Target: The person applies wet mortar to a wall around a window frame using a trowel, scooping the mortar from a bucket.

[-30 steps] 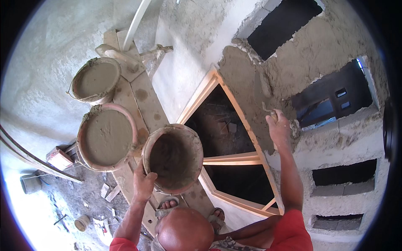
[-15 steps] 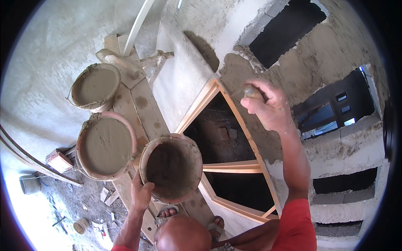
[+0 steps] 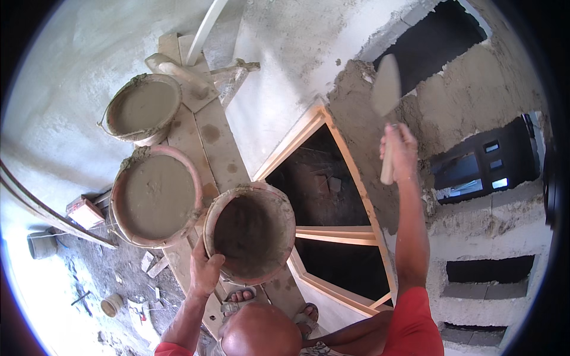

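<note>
My left hand grips the near side of a mortar bucket's rim, thumb over the edge. Dark mortar remnants coat the inside of this bucket. Raised in front of the wall on the right, my right hand is closed around the pale handle of a pointing trowel. The trowel's blade points up and away, slightly blurred, in front of the rough mortar beside a wall opening. A second bucket, full of grey mortar, stands just left of the held one. Beyond it is a third full bucket.
The buckets rest on a plank platform, where my sandalled foot also stands. A wooden float lies at its far end. A timber frame surrounds dark openings on the right. Block wall openings lie farther right. Rubble litters the floor.
My right hand has moved right and slightly down and turned, bringing the trowel blade up. A dark pointed shape at its upper left is gone. My left hand stays on the bucket rim.
</note>
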`<state>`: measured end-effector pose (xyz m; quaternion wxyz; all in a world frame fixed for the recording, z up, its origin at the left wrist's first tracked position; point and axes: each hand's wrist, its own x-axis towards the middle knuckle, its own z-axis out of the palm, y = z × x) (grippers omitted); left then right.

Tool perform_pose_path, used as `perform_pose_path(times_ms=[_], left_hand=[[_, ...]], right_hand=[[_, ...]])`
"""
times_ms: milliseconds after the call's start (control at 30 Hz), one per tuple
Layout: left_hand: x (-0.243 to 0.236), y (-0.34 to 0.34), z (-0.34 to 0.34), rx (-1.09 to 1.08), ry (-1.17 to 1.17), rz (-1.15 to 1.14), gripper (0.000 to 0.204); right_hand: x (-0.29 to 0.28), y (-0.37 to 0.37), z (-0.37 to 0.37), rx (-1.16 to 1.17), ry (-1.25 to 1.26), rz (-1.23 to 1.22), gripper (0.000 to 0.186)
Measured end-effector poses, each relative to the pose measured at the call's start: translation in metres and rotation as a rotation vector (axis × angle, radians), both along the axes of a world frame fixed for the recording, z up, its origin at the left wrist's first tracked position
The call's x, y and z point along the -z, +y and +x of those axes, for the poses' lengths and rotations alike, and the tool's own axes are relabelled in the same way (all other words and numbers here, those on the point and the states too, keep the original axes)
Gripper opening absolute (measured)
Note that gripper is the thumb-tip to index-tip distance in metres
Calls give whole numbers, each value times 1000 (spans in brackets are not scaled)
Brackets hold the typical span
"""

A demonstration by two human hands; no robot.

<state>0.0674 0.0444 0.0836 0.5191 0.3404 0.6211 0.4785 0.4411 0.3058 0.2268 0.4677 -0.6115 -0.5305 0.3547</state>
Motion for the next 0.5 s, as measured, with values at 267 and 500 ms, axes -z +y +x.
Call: perform_pose_path(times_ms=[267,500], left_hand=[[2,11,1,42,30,-14,56],[7,9,-4,2,25,-67,49]], right_hand=[[56,-21,-44,-14,-142,-500,20],[110,23,-64,50,42,-441,27]])
